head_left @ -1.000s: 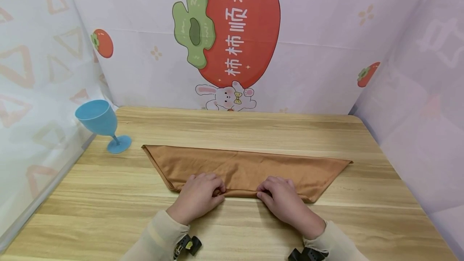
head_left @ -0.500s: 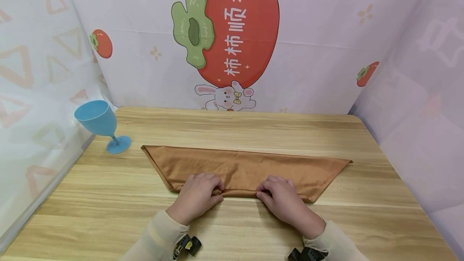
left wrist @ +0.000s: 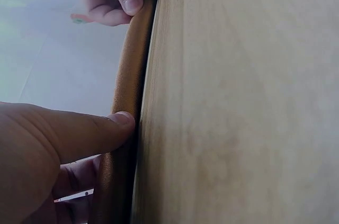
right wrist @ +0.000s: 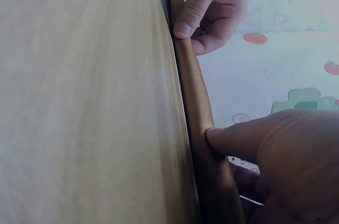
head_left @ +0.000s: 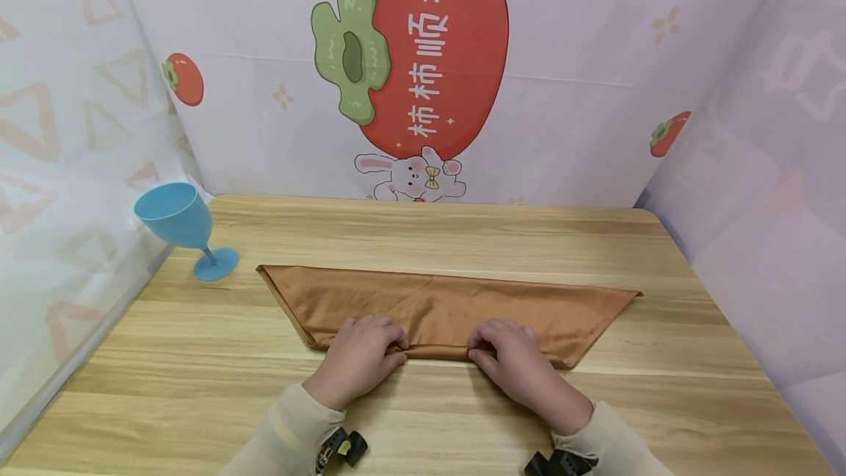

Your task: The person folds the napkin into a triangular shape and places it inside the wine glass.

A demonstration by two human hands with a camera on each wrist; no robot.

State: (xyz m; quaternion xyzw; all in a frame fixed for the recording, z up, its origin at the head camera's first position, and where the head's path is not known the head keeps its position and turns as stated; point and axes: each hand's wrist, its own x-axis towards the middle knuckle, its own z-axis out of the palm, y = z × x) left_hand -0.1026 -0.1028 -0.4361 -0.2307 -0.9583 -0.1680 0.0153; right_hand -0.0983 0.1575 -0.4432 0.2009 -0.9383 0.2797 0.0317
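A brown cloth (head_left: 449,307), folded into a long trapezoid, lies across the table with its near edge turned up into a narrow roll. My left hand (head_left: 362,358) pinches that rolled edge left of centre, thumb in front and fingers behind. To the right, my right hand (head_left: 518,366) pinches the same edge in the same way. A short stretch of the roll shows between them. In the left wrist view the thumb (left wrist: 123,119) presses on the cloth roll (left wrist: 130,70). The right wrist view has the other thumb (right wrist: 222,138) against the roll (right wrist: 193,83).
At the far left of the wooden table (head_left: 423,233) stands a blue goblet (head_left: 178,215). Printed cloth hangs behind the table (head_left: 562,131) and along both sides. Each forearm carries a small black wrist camera (head_left: 353,449).
Both hands keep their grip on the rolled edge. The view has shifted very slightly; cloth and goblet stay in place on the table.
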